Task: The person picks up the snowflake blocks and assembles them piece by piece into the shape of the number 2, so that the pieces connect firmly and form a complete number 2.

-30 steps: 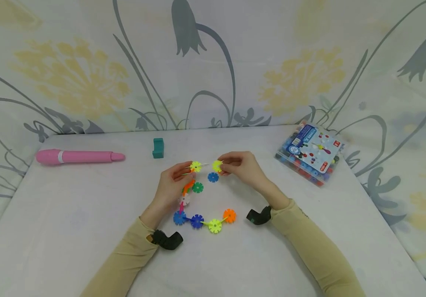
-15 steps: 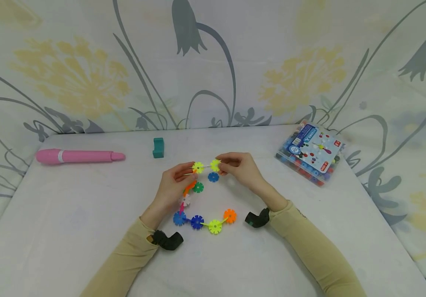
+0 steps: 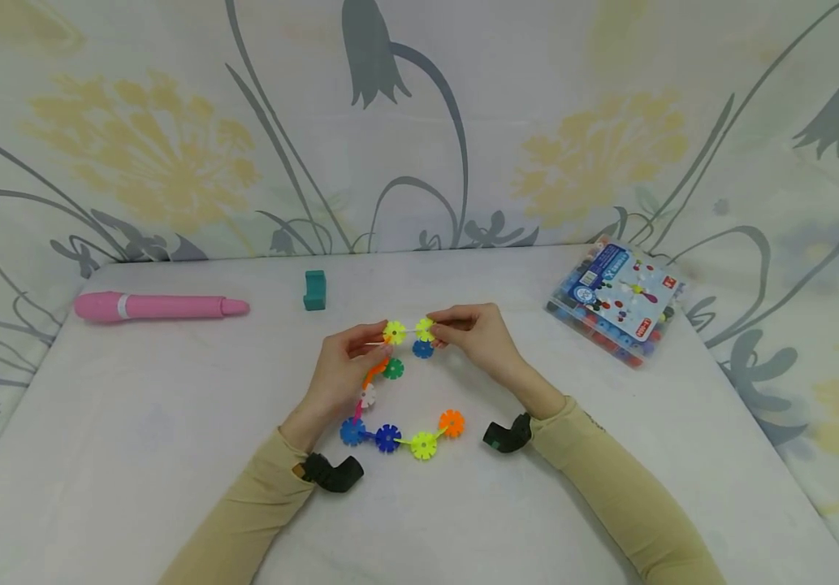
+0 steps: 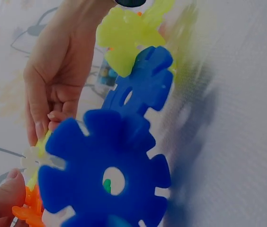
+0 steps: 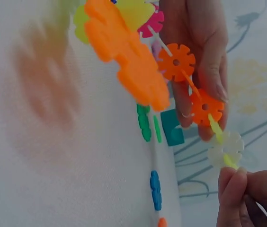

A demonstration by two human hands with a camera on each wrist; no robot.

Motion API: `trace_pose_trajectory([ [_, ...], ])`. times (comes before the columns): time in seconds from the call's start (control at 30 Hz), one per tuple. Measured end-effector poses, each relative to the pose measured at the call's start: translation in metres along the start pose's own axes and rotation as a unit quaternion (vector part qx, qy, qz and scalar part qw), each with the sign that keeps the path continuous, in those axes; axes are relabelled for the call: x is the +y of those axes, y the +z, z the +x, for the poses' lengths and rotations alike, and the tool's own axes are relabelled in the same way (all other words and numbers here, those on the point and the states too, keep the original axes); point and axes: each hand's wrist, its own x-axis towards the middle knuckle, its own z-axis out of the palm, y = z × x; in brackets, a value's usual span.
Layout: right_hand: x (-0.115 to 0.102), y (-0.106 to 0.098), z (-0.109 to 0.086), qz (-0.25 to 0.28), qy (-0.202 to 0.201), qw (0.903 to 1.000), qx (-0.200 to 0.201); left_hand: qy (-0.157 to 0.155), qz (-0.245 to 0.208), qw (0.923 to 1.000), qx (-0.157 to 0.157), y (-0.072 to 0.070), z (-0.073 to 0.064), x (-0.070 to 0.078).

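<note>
A chain of notched, flower-shaped plastic discs (image 3: pixel 388 439) curves between and below my hands in the head view. My left hand (image 3: pixel 335 370) grips its upper left part, fingers behind two orange discs (image 5: pixel 205 107) in the right wrist view. My right hand (image 3: pixel 490 341) pinches a yellow disc (image 3: pixel 425 328) between thumb and fingertips. A whitish disc (image 5: pixel 226 150), slotted edge-on, links it to the other yellow disc (image 3: pixel 393 332) beside my left fingers. The chain's lower end is an orange disc (image 3: pixel 451 423). My fingertips hide part of both yellow discs.
A green disc (image 3: pixel 393 368) and a blue disc (image 3: pixel 422 348) lie loose inside the chain's curve. Behind stand a teal block (image 3: pixel 314 291) and, to the left, a pink wand-shaped object (image 3: pixel 170 307). A clear case of coloured pieces (image 3: pixel 616 301) lies back right.
The two yellow discs have come closer together. My right hand has shifted slightly left and toward me, my left hand slightly right. The loose discs stay in place.
</note>
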Motion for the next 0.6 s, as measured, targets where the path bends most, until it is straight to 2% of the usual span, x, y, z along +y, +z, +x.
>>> trace_pose_trajectory([
  [0.17, -0.002, -0.001, -0.001, 0.014, 0.005, 0.9999, -0.006, 0.0, 0.001, 1.0, -0.002, 0.001, 0.001, -0.001],
  [0.47, -0.013, -0.003, -0.002, 0.014, 0.047, 0.9978, -0.044, 0.004, 0.004, 0.9998, -0.02, -0.003, 0.003, -0.002],
  [0.6, -0.013, -0.005, -0.001, -0.001, 0.052, 0.9969, -0.059, 0.005, 0.013, 0.9993, -0.034, -0.005, 0.003, -0.003],
])
